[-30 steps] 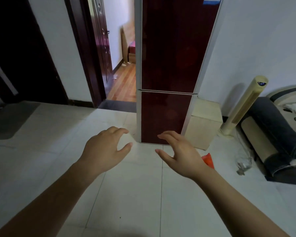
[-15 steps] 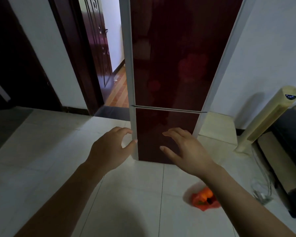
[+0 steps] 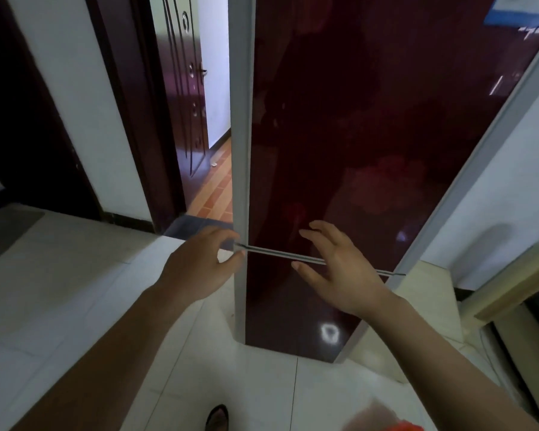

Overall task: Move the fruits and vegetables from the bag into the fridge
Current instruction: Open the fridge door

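left hand (image 3: 199, 265) curled, hold uncertain; right hand (image 3: 339, 272) spread, empty; likely stiff fridge door (image 3: 371, 135), best gripped at edge by left hand.

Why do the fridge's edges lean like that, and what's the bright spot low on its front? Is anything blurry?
Head view: the wide-angle lens splays the straight pale edges of the fridge outward. Head view: the bright spot is glare on its glossy dark-red surface. Head view: the orange bag at the bottom edge is smeared by blur, and the room is dim.
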Demonstrator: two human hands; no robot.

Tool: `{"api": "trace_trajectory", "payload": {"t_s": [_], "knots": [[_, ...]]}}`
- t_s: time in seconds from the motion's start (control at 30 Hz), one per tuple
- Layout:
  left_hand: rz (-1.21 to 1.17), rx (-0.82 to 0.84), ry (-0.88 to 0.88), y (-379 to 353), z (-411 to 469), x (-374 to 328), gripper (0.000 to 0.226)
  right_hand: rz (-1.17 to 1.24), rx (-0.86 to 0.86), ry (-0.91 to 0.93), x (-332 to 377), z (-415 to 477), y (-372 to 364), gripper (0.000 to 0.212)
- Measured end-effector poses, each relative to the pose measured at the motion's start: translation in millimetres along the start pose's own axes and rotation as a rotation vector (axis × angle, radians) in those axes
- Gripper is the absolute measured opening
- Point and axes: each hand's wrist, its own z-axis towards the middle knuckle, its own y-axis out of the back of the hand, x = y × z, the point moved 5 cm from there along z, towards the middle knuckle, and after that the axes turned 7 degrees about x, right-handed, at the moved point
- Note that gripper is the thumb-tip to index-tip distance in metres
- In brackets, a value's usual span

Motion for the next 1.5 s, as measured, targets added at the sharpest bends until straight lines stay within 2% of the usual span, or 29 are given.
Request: {"api": "trace_trajectory", "payload": {"t_s": [0.17,0.33,0.43,0.53,0.77,1.07,1.1,1.23,1.33,1.43,1.5], "knots": [[-0.125,0.048,-0.047,24.1,106.4,26.1,0.043,-0.047,-0.076,-0.061,-18.4,85.7,12.2,0.062],[-0.304,0.029,-0.035,51.6,196.6,51.7,0.044,-0.138,-0.438,-0.27,-31.4,158.9,28.7,0.06],[-0.356,-0.004,-0.044,59.1,232.8,64.3,0.05,-0.139,-0.522,-0.282,-31.1,186.1,21.8,0.064],[-0.417,0.033,-0.064,54.7,257.8,67.9,0.049,-0.186,-0.512,-0.291,-33.1,203.2,9.7,0.071],[-0.601,0.12,-0.145,36.5,289.0,71.4,0.03,-0.186,-0.511,-0.384,-55.5,224.5,-0.8,0.081],[-0.788,-0.068,-0.092,16.2,290.5,67.2,0.019,-0.245,-0.463,-0.383,-70.6,230.4,-14.2,0.079],[-0.794,-0.076,-0.082,14.4,290.0,67.9,0.021,-0.252,-0.451,-0.376,-71.8,229.7,-15.4,0.079],[-0.815,-0.028,-0.126,18.8,288.8,67.9,0.054,-0.263,-0.411,-0.361,-76.0,227.0,-17.3,0.078],[-0.812,-0.026,-0.086,20.3,287.0,69.2,0.043,-0.25,-0.367,-0.322,-77.8,222.2,-16.0,0.074],[-0.809,-0.101,-0.044,20.6,282.7,63.7,0.048,-0.212,-0.343,-0.263,-82.6,212.5,-7.5,0.069],[-0.778,-0.15,-0.019,22.4,274.4,57.3,0.04,-0.203,-0.343,-0.237,-86.4,206.0,0.8,0.069]]}}
